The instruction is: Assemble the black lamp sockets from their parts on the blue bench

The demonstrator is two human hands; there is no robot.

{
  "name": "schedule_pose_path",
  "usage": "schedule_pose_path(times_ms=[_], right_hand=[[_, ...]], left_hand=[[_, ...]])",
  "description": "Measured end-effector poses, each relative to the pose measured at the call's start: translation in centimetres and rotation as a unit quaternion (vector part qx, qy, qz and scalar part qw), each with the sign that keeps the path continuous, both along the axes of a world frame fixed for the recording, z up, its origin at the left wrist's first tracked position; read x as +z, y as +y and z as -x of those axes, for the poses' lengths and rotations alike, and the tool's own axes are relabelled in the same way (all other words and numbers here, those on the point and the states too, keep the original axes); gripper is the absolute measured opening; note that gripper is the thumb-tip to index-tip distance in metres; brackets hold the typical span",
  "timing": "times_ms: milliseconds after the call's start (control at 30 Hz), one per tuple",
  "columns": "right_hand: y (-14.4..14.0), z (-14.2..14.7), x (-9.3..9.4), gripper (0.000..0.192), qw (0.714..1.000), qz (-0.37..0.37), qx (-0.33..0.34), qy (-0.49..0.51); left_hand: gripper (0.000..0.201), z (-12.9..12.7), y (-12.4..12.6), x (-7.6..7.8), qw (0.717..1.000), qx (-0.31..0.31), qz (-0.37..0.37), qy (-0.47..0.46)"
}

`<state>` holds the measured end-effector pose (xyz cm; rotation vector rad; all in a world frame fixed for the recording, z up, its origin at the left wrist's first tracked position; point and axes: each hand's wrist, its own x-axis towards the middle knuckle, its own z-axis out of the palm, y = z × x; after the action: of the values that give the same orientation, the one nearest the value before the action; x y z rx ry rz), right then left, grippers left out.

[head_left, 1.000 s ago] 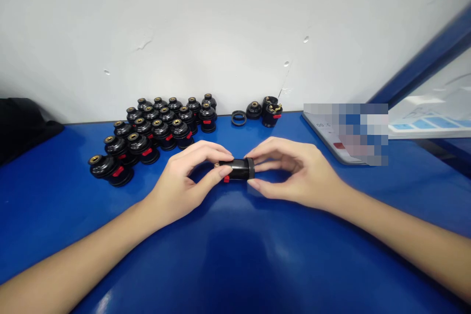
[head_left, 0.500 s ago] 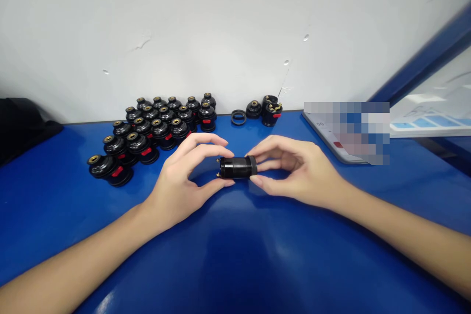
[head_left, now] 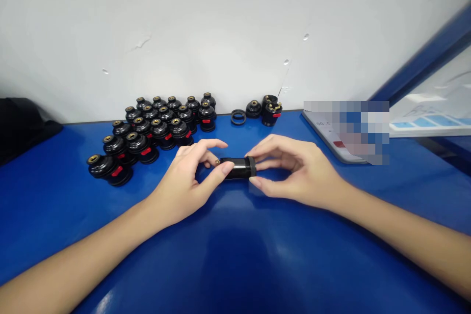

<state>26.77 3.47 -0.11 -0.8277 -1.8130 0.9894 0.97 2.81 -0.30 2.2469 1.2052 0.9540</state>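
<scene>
Left forearm (head_left: 95, 243): bare, slanting inward. Left hand (head_left: 186, 181): index finger (head_left: 213, 143) raised, thumb (head_left: 217, 174) stretched toward the right hand (head_left: 298, 171), other visible fingers bent. Right forearm (head_left: 397, 235): bare, slanting inward; fingers (head_left: 270, 146) curved, opposing thumb below.

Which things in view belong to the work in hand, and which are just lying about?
Work in hand, apparently:
black cylinder, thumb of the left hand across it
black collar on its end, held by the right hand
likely also: red-tabbed assemblies, loose rings, black cap, brass-pronged bodies

Apparently just lying about:
grey device, partly pixelated
black cloth-like item, left edge
</scene>
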Motion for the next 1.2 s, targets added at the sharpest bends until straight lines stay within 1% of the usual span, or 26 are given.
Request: schedule_pose_path(times_ms=[133,233,300,400,433,500,533,600,667,700,733,767,833,867,933,1033,1067,1200], right_hand=[[0.03,0.02,-0.01,0.029,1.0,0.0,-0.005,0.008],[0.07,0.09,0.04,0.029,1.0,-0.009,-0.002,0.008],[0.07,0.1,0.11,0.029,1.0,-0.01,0.0,0.006],[0.02,0.06,0.19,0.029,1.0,-0.004,0.002,0.005],[-0.01,0.03,0.21,0.029,1.0,-0.002,0.002,0.004],[-0.06,-0.04,0.22,0.029,1.0,-0.003,0.003,0.002],[-0.08,-0.07,0.22,0.029,1.0,-0.004,0.003,0.001],[-0.12,-0.11,0.21,0.029,1.0,-0.006,0.001,-0.001],[-0.13,-0.12,0.18,0.029,1.0,-0.01,0.002,-0.004],[-0.12,-0.12,0.15,0.029,1.0,-0.012,0.004,-0.004],[-0.11,-0.12,0.13,0.029,1.0,-0.013,0.007,-0.004],[-0.08,-0.11,0.1,0.029,1.0,-0.013,0.01,-0.003],[-0.03,-0.1,0.04,0.029,1.0,-0.013,0.018,-0.002],[0.0,-0.1,0.02,0.029,1.0,-0.016,0.019,-0.003],[0.05,-0.08,-0.02,0.028,1.0,-0.025,0.017,-0.005],[0.12,-0.05,-0.08,0.028,0.999,-0.031,0.008,-0.002],[0.13,-0.04,-0.1,0.028,1.0,-0.031,0.008,0.0],[0.14,-0.11,-0.18,0.029,0.999,-0.032,0.017,-0.005]], left_hand=[[0.056,0.18,0.12,-0.26,0.997,-0.041,-0.035,-0.055],[0.073,0.11,-0.01,-0.08,0.997,-0.047,-0.049,-0.038],[0.072,0.0,-0.23,0.18,0.999,-0.031,-0.034,-0.013],[0.054,-0.01,-0.45,0.38,0.999,-0.009,-0.028,0.024],[0.049,0.04,-0.44,0.34,0.999,-0.011,-0.03,0.029],[0.047,0.2,-0.27,0.13,0.999,-0.03,-0.035,0.021],[0.05,0.29,-0.15,0.0,0.998,-0.041,-0.041,0.01],[0.063,0.41,0.09,-0.18,0.997,-0.059,-0.054,-0.008],[0.076,0.41,0.18,-0.13,0.997,-0.061,-0.054,-0.011],[0.077,0.37,0.16,-0.02,0.997,-0.057,-0.044,-0.009],[0.071,0.31,0.1,0.13,0.998,-0.051,-0.029,-0.004],[0.059,0.24,0.01,0.29,0.999,-0.042,-0.013,0.002],[0.03,0.12,-0.17,0.54,0.999,-0.029,0.012,0.028],[0.024,0.09,-0.25,0.59,0.999,-0.027,0.02,0.034],[0.03,0.1,-0.35,0.54,0.999,-0.038,0.019,0.017],[0.059,0.17,-0.32,0.31,0.999,-0.047,0.001,-0.013],[0.06,0.19,-0.27,0.25,0.999,-0.043,0.002,-0.014],[0.036,0.21,-0.04,0.1,0.999,-0.021,0.044,0.007]])
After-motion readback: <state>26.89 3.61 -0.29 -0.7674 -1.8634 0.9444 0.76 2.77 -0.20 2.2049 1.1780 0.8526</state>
